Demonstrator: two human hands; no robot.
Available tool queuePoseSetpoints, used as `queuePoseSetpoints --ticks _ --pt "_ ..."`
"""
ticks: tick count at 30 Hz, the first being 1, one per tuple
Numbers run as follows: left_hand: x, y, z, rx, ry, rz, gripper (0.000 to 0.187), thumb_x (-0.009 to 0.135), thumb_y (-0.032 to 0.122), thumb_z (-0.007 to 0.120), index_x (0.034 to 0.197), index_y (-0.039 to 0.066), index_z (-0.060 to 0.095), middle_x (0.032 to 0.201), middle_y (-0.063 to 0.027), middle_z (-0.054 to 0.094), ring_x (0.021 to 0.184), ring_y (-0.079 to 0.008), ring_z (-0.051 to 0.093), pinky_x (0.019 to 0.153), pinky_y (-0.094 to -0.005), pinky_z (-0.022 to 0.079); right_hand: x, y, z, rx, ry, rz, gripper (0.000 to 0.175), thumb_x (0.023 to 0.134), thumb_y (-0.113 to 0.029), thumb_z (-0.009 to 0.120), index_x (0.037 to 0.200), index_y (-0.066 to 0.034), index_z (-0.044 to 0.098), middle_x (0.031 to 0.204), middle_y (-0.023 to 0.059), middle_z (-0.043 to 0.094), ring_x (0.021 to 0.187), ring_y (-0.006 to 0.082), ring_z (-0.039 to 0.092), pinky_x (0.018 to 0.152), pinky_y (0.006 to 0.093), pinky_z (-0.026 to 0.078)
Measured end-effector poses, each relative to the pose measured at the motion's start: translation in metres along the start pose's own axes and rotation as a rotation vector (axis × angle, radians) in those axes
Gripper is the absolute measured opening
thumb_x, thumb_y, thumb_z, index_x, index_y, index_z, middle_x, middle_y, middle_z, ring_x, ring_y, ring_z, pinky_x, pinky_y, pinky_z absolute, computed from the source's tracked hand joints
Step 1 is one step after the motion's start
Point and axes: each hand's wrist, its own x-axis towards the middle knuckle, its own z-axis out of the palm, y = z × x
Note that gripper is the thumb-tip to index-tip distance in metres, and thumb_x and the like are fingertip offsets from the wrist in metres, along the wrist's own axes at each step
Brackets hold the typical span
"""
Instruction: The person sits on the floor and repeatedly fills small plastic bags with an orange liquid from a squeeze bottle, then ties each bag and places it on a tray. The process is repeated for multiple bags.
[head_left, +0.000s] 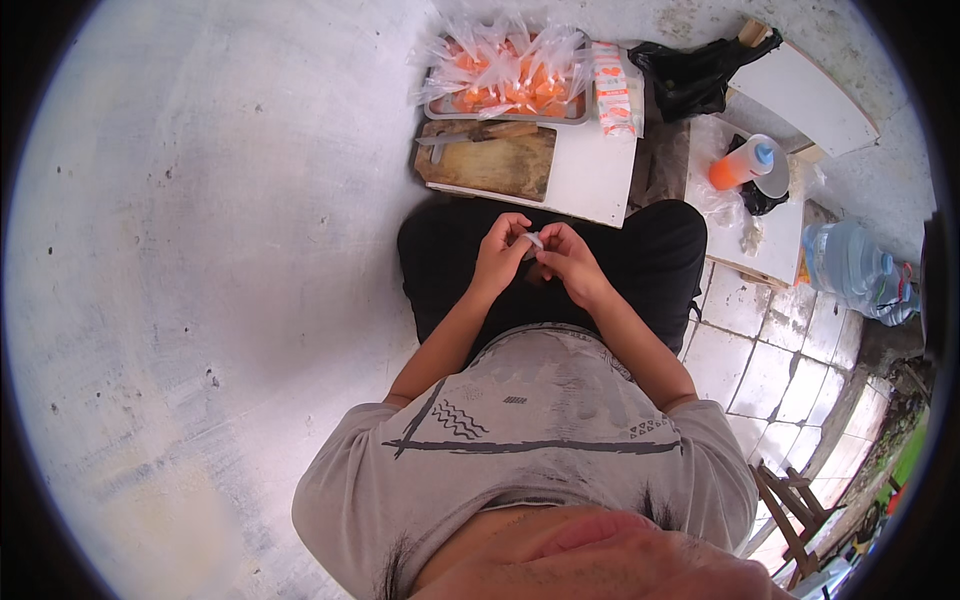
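Note:
Over my lap, my left hand (500, 255) and my right hand (568, 259) meet at a small whitish translucent piece (532, 241), pinched between the fingers of both; what it is exactly, I cannot tell. Beyond my knees a worn wooden cutting board (487, 169) lies on a low white table (589, 172). A knife (480, 136) with a wooden handle rests across the board's far edge. Behind it stands a metal tray (431, 109) of knotted clear plastic bags (525, 79) with orange contents.
Packaging with orange print (615, 90) lies right of the tray. A black plastic bag (679, 79) is farther right. On a second low table (776, 247) an orange-filled squeeze bottle (739, 163) leans beside crumpled plastic. Large water bottles (847, 259) lie at right; a wall rises at left.

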Motion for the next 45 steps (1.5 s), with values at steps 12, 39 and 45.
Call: queuePoseSetpoints --ticks 12,39,45 --pt "-0.02 0.023 0.018 0.253 -0.049 0.147 0.017 0.099 -0.001 0.074 0.115 0.002 0.07 0.097 -0.0038 0.073 0.085 -0.0081 0.067 0.074 -0.0275 0.054 0.003 0.006 -0.004 -0.823 0.402 -0.392 0.028 0.096 -0.006 0.08 0.12 -0.0027 0.068 0.104 0.0072 0.075 0.091 0.0182 0.074 0.083 0.0345 0.059" --pt "-0.02 0.019 0.02 0.111 0.109 0.173 0.023 0.093 -0.003 0.078 0.109 0.002 0.063 0.094 -0.0027 0.066 0.084 -0.0076 0.064 0.074 -0.025 0.056 -0.007 -0.009 0.01 -1.01 0.405 -0.761 0.035 0.088 0.006 0.08 0.121 -0.0038 0.072 0.115 0.0106 0.074 0.104 0.0266 0.072 0.088 0.0368 0.059" --pt "-0.014 0.038 0.007 0.334 -0.009 0.219 0.022 0.091 -0.003 0.078 0.109 0.004 0.067 0.099 -0.0028 0.069 0.089 -0.0085 0.065 0.082 -0.0274 0.056 -0.013 -0.024 0.016 -1.074 0.273 -0.848 0.041 0.081 0.004 0.082 0.12 -0.0082 0.076 0.118 0.0122 0.075 0.113 0.0365 0.068 0.098 0.0455 0.057"
